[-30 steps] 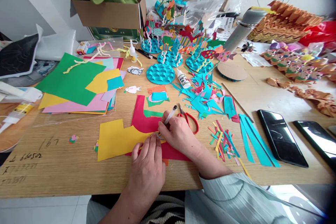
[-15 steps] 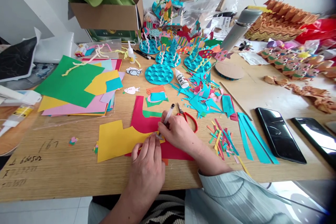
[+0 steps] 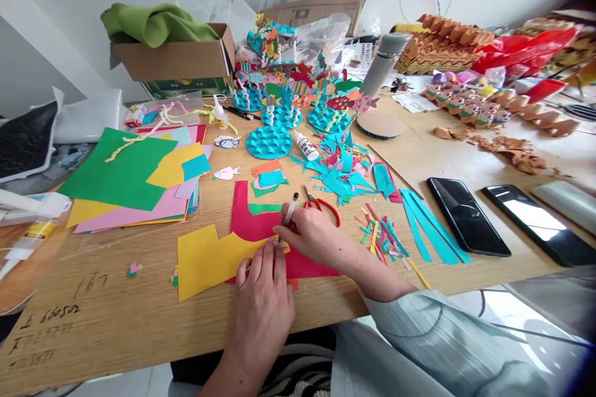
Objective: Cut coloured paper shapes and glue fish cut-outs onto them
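Note:
My right hand [image 3: 310,232] grips a pen [image 3: 292,208] with its tip down at the right end of a yellow paper sheet [image 3: 205,260]. Pressed flat on that sheet, the fingers of my left hand [image 3: 265,294] lie close together beside the pen tip, over a small cut-out that is mostly hidden. Under the yellow sheet and my right hand is red paper [image 3: 251,220]. Red-handled scissors [image 3: 326,206] lie just behind my right hand. White fish cut-outs, one of them pink-tinted [image 3: 226,173], rest further back.
Coloured sheets [image 3: 125,167] are stacked at the left. Blue scraps [image 3: 342,170], a glue bottle [image 3: 306,146] and blue discs [image 3: 269,142] lie behind my hands. Thin paper strips [image 3: 384,236] and a phone [image 3: 468,217] are on the right. A grey flask [image 3: 384,65] stands at the back.
The camera view has turned to the right, so the table contents appear shifted. Both hands stay at the same spot on the paper, with the pen still held.

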A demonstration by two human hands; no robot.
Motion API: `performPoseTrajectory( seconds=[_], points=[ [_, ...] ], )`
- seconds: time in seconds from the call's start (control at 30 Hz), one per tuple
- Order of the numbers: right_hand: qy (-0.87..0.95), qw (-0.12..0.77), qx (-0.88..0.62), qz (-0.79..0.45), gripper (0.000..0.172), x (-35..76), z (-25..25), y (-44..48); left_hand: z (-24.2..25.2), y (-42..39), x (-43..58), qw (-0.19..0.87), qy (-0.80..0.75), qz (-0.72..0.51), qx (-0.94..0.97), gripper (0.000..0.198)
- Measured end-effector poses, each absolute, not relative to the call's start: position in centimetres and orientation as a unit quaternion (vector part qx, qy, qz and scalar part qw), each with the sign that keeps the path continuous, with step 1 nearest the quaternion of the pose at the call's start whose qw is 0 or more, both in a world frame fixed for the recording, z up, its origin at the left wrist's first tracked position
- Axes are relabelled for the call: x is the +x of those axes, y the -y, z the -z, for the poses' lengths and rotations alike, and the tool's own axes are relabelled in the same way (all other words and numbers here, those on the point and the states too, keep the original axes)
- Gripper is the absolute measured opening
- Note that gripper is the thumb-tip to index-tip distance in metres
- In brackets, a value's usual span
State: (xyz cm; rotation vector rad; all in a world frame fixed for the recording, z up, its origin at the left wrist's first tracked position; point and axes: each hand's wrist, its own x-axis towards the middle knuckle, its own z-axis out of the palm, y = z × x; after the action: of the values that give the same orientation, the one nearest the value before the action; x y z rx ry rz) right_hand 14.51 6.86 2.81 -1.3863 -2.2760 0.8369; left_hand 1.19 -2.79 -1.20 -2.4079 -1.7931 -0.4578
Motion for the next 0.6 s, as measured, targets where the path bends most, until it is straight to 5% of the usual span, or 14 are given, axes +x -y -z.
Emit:
performPoseTrajectory(
  seconds=[0.6],
  points=[
    [0.751,0.293,-0.503,-0.311,0.017,14.2,-0.5,-6.6,1.0,2.8,1.3,0.018,0.604,0.136,-0.785,0.043]
  ],
)
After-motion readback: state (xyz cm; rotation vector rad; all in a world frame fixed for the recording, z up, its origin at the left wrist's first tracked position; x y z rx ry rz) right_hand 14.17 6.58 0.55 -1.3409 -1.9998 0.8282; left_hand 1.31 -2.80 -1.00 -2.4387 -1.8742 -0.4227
